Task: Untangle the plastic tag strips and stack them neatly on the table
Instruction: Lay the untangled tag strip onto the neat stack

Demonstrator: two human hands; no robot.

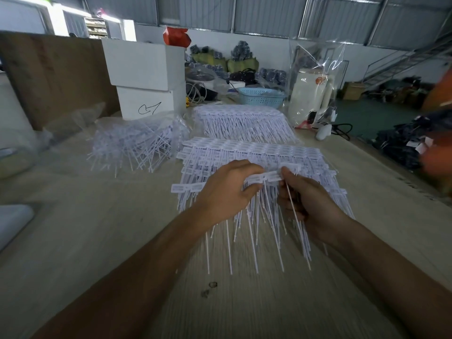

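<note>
A strip of white plastic tags (265, 178) hangs between my two hands above the near stack, its thin tails pointing down toward me. My left hand (226, 190) pinches the strip's left part between thumb and fingers. My right hand (305, 199) grips its right end, fingers curled. Beneath them lies a neat stack of tag strips (256, 149) on the wooden table (97, 228). A second neat stack (242, 118) sits farther back. A tangled heap of tags in clear plastic (137, 143) lies to the left.
Two stacked white boxes (146, 77) stand behind the tangled heap. A blue basket (260, 95) and a white jug in a clear bag (310, 94) stand at the back right. A brown board (53, 74) leans at the left. Bare table lies near me.
</note>
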